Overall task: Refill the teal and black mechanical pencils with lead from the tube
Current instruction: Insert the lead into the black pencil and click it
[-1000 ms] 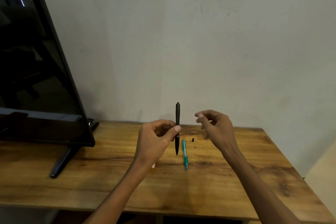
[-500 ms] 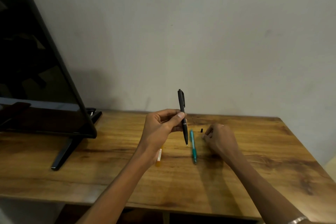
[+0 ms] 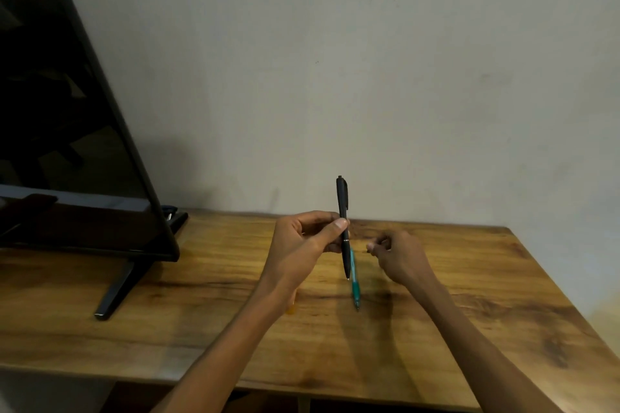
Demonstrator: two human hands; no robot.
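Black pencil point(image 3: 343, 225) pinched upright by left hand point(image 3: 303, 246); right hand's point(image 3: 401, 255) curled grip unclear.

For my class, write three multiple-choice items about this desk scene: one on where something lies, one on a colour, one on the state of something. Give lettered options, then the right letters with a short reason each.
1. Where is the teal pencil?
A. Lying on the wooden table
B. Held in the right hand
C. Leaning on the screen

2. What colour is the pencil in the left hand?
A. Orange
B. Black
C. White

3. How is the held pencil oriented?
A. Flat on the table
B. Roughly upright, tip down
C. Upright, tip up

Answers:
1 A: the teal pencil lies flat on the table, between the two hands.
2 B: the left hand pinches a black pencil between thumb and fingers.
3 B: its clip end is at the top and its tip points down at the table; the right hand does not touch it.
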